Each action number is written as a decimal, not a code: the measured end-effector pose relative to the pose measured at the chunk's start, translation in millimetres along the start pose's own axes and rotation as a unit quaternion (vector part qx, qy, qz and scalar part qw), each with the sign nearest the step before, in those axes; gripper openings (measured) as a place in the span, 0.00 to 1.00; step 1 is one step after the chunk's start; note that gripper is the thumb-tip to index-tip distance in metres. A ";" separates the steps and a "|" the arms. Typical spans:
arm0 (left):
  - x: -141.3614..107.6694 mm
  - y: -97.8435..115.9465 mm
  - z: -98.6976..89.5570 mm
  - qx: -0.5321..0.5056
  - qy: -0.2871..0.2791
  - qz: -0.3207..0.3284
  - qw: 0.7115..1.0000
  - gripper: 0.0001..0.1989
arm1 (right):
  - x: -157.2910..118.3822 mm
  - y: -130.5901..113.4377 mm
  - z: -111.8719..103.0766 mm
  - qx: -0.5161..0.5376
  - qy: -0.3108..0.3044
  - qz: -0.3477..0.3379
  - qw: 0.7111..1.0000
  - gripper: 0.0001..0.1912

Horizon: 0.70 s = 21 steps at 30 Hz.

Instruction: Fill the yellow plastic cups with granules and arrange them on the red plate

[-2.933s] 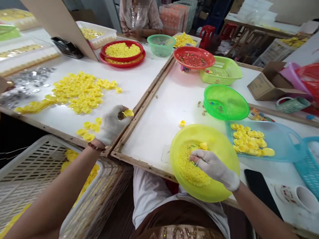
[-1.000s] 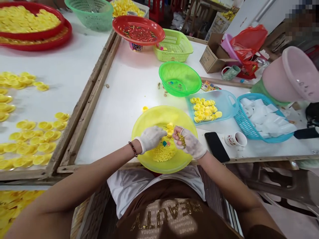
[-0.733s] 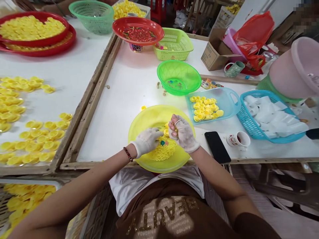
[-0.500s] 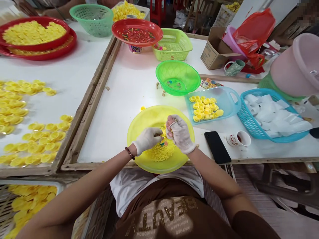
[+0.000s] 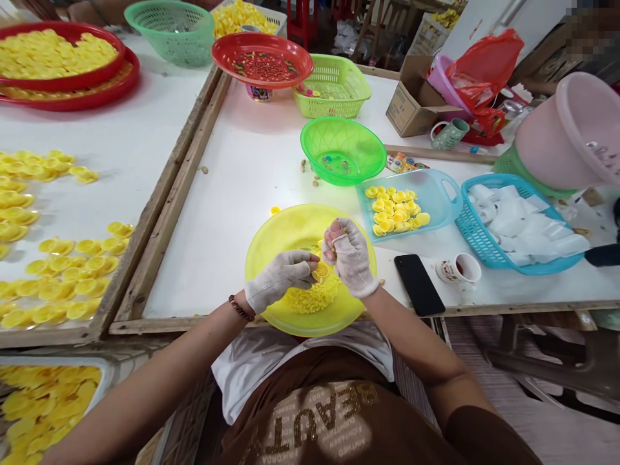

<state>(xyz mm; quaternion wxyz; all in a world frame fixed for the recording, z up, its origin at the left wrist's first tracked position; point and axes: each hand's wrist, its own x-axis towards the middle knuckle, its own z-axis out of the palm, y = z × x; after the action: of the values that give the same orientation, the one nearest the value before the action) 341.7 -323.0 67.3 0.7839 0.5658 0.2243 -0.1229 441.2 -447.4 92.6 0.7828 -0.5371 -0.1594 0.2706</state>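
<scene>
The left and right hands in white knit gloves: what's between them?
Between them, the head view shows a small, round yellow plastic piece held by the left hand, near the right hand, over the round yellow plastic basin.

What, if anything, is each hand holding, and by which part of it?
The left hand pinches a small yellow piece by its edge; the right hand is curled shut, any contents hidden.
</scene>
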 end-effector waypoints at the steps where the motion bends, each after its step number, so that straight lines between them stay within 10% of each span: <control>1: -1.6 1.0 -1.7 0.000 0.013 0.004 1.000 0.23 | -1.1 -1.7 -2.2 -0.007 0.000 0.006 1.000 0.18; 7: -14.1 7.9 -18.9 0.036 0.090 0.070 0.993 0.16 | -8.5 -1.8 -28.2 -0.224 -0.069 0.061 0.970 0.16; 12: -33.6 22.3 -46.2 0.091 0.153 0.122 0.976 0.12 | -13.7 16.4 -36.0 -0.556 -0.270 0.069 0.783 0.11; 16: -57.4 41.1 -106.4 0.213 0.276 0.177 0.920 0.10 | -26.1 36.9 -22.1 -0.743 -0.297 0.053 0.598 0.14; 21: -97.0 45.5 -206.5 0.288 0.505 0.126 0.804 0.08 | -42.0 49.0 -7.9 -0.745 -0.366 0.034 0.557 0.23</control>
<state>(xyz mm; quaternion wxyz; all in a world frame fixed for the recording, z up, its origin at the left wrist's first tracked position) 233.8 -119.3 99.2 0.3693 0.7709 0.4696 0.2208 399.4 -464.8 46.0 -0.0311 -0.7886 -0.5587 0.2551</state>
